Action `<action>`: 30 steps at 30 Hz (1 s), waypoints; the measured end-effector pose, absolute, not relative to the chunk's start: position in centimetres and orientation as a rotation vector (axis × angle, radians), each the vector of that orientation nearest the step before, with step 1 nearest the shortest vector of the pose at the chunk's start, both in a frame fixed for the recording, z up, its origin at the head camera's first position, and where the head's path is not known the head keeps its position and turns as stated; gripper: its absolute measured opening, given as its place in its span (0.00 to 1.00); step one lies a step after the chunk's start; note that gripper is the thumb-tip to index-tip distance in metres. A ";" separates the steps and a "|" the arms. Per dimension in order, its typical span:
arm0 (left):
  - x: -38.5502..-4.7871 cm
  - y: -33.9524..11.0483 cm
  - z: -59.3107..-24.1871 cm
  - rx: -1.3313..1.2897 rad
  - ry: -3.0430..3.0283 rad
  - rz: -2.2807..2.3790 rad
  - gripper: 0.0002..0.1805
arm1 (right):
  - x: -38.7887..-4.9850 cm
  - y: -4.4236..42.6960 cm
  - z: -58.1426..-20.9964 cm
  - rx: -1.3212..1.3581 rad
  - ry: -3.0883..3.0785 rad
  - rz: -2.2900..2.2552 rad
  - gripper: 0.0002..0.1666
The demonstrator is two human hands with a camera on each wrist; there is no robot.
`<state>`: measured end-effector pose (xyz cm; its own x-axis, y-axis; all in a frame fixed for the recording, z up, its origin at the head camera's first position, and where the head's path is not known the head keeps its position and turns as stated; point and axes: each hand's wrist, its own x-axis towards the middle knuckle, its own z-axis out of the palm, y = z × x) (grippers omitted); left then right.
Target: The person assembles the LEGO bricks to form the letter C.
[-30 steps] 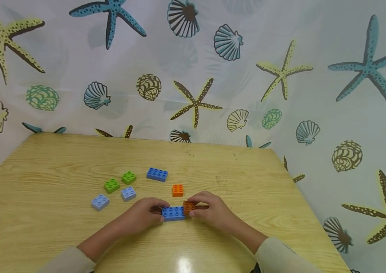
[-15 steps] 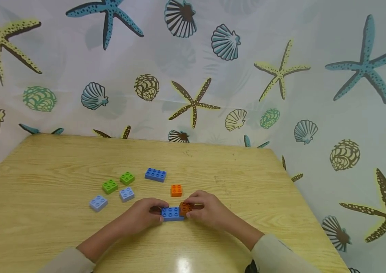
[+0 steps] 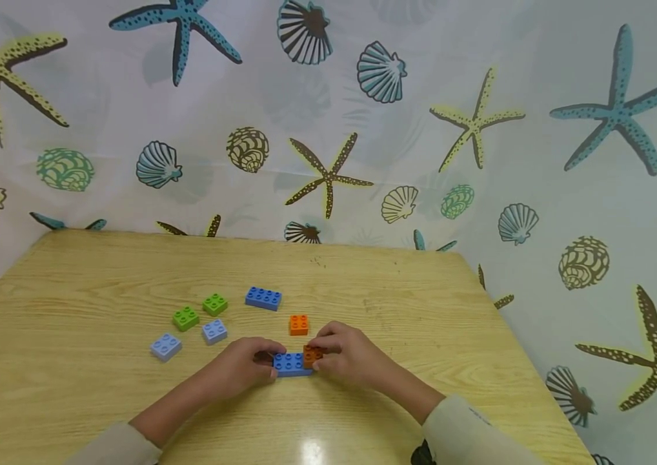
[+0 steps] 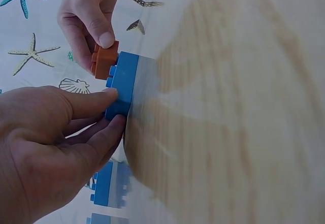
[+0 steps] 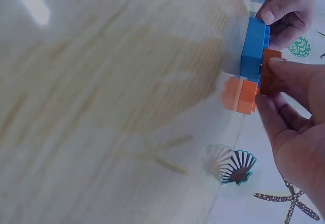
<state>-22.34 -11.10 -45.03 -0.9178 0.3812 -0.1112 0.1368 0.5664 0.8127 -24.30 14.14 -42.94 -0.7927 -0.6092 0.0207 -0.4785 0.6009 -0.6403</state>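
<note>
A long blue toy brick (image 3: 289, 365) lies studs up on the table, and my left hand (image 3: 241, 369) grips its left end between thumb and fingers. My right hand (image 3: 348, 358) pinches a dark orange brick (image 3: 312, 356) at the right end of the blue one. In the left wrist view the orange brick (image 4: 105, 60) sits at the blue brick's studs, slightly tilted; whether it is pressed fully down I cannot tell. The right wrist view shows the blue brick (image 5: 254, 46) standing between both hands.
Just behind the hands lies a bright orange brick (image 3: 299, 325). Another long blue brick (image 3: 263, 298) is farther back. To the left are two green bricks (image 3: 186, 318) and two pale blue bricks (image 3: 166, 347). A patterned curtain (image 3: 328, 116) hangs behind the wooden table (image 3: 410, 290).
The dark orange brick in my right hand has shifted slightly left, over the blue brick's right end. My left hand keeps its grip. The head view has turned slightly.
</note>
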 end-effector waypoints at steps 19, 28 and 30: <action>-22.2 -11.1 -44.7 0.466 2.533 1.270 0.20 | -24.6 14.0 -44.1 -0.723 2.464 -1.253 0.20; -22.3 -12.4 -44.7 0.369 2.476 1.362 0.20 | -24.7 14.1 -44.3 -0.734 2.435 -1.278 0.19; -22.1 -13.0 -44.3 0.359 2.487 1.368 0.21 | -24.8 14.3 -44.3 -0.733 2.437 -1.273 0.19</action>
<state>-22.12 -13.02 -44.27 -0.9300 0.3463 -0.1232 0.0814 0.5210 0.8497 -24.77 14.26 -44.33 -0.8267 -0.5620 -0.0245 -0.3008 0.4785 -0.8250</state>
